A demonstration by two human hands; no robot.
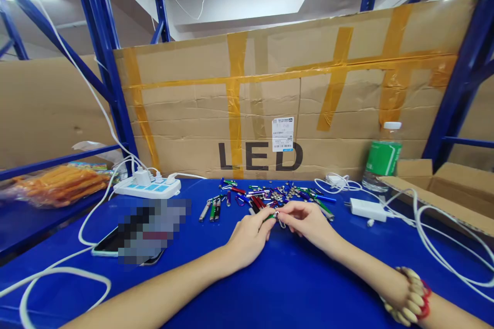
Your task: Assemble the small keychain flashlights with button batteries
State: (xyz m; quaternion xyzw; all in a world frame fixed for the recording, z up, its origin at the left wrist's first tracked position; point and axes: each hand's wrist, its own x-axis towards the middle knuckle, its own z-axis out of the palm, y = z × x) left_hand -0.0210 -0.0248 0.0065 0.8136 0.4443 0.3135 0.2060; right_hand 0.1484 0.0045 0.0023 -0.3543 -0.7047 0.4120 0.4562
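Green piece (271, 216) is held in pinched L hand (249, 236), metal clip (282, 222) in pinched R hand (307, 220), in front of parts pile (278, 195); pwr strip (148, 187) is seen L of pile, bottle (383, 158) R.

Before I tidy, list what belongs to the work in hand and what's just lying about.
Likely part of the work:
small metal piece between left hand and right hand
heap of small coloured parts
row of tubes

Likely just lying about:
green-labelled bottle
white power strip
white adapter
bagged orange items
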